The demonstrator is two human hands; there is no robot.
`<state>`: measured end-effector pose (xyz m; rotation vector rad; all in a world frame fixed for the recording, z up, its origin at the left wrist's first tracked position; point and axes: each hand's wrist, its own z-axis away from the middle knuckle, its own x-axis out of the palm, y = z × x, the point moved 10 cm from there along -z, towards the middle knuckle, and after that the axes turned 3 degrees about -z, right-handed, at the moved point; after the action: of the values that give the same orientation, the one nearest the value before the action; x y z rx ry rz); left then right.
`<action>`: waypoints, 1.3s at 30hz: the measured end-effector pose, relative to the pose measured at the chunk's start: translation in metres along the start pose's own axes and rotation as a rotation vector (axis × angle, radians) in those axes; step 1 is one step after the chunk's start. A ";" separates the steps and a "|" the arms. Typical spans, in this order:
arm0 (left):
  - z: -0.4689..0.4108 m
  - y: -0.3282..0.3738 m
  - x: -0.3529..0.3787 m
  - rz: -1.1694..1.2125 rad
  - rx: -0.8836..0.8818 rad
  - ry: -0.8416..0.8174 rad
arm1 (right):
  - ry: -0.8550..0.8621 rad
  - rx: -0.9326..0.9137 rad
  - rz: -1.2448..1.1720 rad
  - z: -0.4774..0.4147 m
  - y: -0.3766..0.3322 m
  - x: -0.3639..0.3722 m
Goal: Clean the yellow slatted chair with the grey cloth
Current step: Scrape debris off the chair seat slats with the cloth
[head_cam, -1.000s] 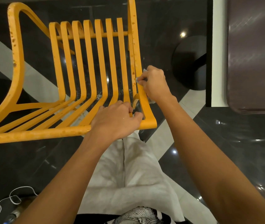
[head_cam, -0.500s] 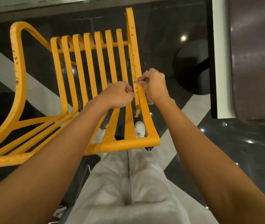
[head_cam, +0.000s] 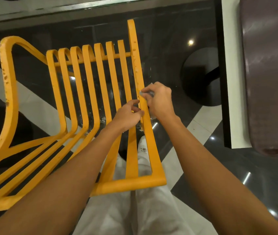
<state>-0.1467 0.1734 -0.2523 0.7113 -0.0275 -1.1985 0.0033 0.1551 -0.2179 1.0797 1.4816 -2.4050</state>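
R hand rubs cloth on chair's right rail; L hand steadies it.

R fingers [head_cam: 149,89] are bunched tight on the grey cloth [head_cam: 141,93], pressing it on the rail [head_cam: 135,61]. Only a small soft bit of cloth shows. L fingers [head_cam: 133,103] curl & pinch the rail's inner edge, just below the cloth. R hand [head_cam: 158,100] is on the outer side and L hand [head_cam: 126,116] on the inner side, both about halfway up the rail. The rail is long & flat and runs straight away from the person. Brown spots show farther up it, past the fingers, so I think the next rub goes that way, w/ the R hand nearest. The chair [head_cam: 87,92] is hard, smooth & yellow, w/ thin bent strips & gaps. It stands on a shiny black floor [head_cam: 168,48] w/ white stripes.
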 end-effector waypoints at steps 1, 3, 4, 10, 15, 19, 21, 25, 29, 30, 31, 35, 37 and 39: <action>-0.003 0.000 0.000 0.002 0.006 -0.002 | -0.005 -0.024 0.021 -0.006 -0.003 0.001; -0.007 -0.003 0.001 0.030 -0.003 -0.015 | -0.017 -0.080 0.066 -0.006 -0.007 0.002; -0.007 -0.005 0.002 0.045 -0.009 -0.020 | -0.027 -0.107 0.087 0.000 -0.008 0.003; -0.011 -0.009 0.001 0.112 0.007 -0.059 | -0.086 -0.203 0.140 0.024 -0.009 0.004; -0.015 -0.012 0.000 0.112 0.020 -0.087 | -0.004 -0.193 0.201 -0.014 -0.023 0.008; -0.017 -0.013 -0.001 0.117 0.032 -0.115 | -0.011 -0.201 0.205 -0.015 -0.027 0.007; -0.015 -0.011 -0.001 0.119 0.045 -0.128 | -0.064 -0.205 0.206 0.003 -0.025 0.007; -0.014 -0.012 -0.001 0.146 0.063 -0.142 | -0.150 -0.184 0.210 0.026 -0.018 0.006; -0.018 -0.012 -0.003 0.157 0.089 -0.135 | -0.072 -0.173 0.232 0.003 -0.026 0.006; -0.018 -0.011 -0.004 0.153 0.093 -0.128 | -0.037 -0.169 0.228 -0.005 -0.028 0.006; -0.019 -0.010 -0.005 0.142 0.098 -0.118 | 0.000 -0.163 0.220 -0.014 -0.029 0.006; -0.020 -0.005 -0.007 0.111 0.113 -0.068 | 0.076 -0.145 0.199 -0.027 -0.028 0.005; -0.021 -0.003 -0.010 0.123 0.117 -0.035 | 0.033 -0.147 0.200 -0.017 -0.026 0.004; -0.022 -0.001 -0.011 0.139 0.124 -0.010 | -0.014 -0.158 0.203 -0.003 -0.021 0.004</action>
<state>-0.1437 0.1936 -0.2667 0.7992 -0.1587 -1.0743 -0.0076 0.1694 -0.2062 1.1159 1.4520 -2.1184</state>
